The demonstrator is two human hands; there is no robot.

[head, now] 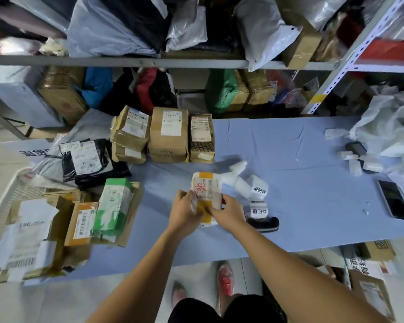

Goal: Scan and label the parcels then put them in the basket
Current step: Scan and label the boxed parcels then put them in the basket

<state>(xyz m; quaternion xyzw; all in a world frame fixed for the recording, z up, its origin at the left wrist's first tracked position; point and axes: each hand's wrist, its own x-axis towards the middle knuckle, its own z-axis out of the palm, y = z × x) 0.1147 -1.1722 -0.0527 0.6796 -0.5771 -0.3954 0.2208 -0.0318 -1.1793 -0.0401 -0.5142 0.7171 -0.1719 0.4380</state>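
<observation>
Parcel in hand: I see a small pale parcel [205, 194] with an orange band and red handwriting on its label. It is held low over the blue-covered desk [289, 155], near the front middle.
Left hand: my view shows the left hand [184, 213] with its fingers curled round the parcel's left edge, gripping it.
Right hand: the right hand [229, 213] closes on the parcel's lower right part, thumb and fingers pinching it.
Label strip: a curling white strip of labels [258, 190] printed with black characters lies just right of the parcel.
Dark device: a black handheld device [264, 224] lies on the desk beside the right wrist; I cannot tell what it is.
Phone: a dark phone [394, 201] lies flat, well apart to the right.
Brown parcels: three stacks of taped brown parcels [168, 134] stand side by side at the back of the desk.
Left pile: a black bag parcel [89, 159], a green and white parcel [113, 206] and an orange box [82, 222] lie close together.
Basket: a white lattice basket [0, 206] sits at the far left. A large carton [33, 238] lies by it; I cannot tell whether it is inside.
Shelf: a grey shelf [126, 62] behind the desk is packed with bags and boxes.
</observation>
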